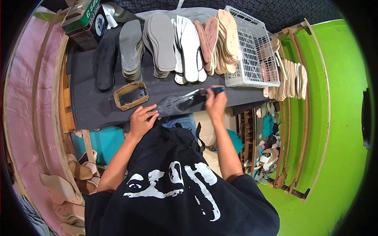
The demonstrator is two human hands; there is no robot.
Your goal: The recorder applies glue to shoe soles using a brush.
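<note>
A dark grey shoe sole (167, 109) lies lengthwise near the table's front edge, and a wet, shiny coat covers much of its right part. At its left end, the fingers of my left hand (143, 121) pinch and steady it. My right hand (215, 104) is closed round a brush (217, 90) with a blue handle. Its dark tip meets the sole's right end, where bristles and sole are hard to tell apart. Left of the sole stands a yellowish open tub (132, 96) with dark inside and stained rims.
Along the back of the dark-covered table (88, 112) stand piles of grey soles (161, 43), white soles (191, 51) and beige insoles (227, 35). A black sole (106, 63) and a large tin (84, 23) are at left. A white plastic crate (252, 51) sits at right beside wooden racks (315, 98).
</note>
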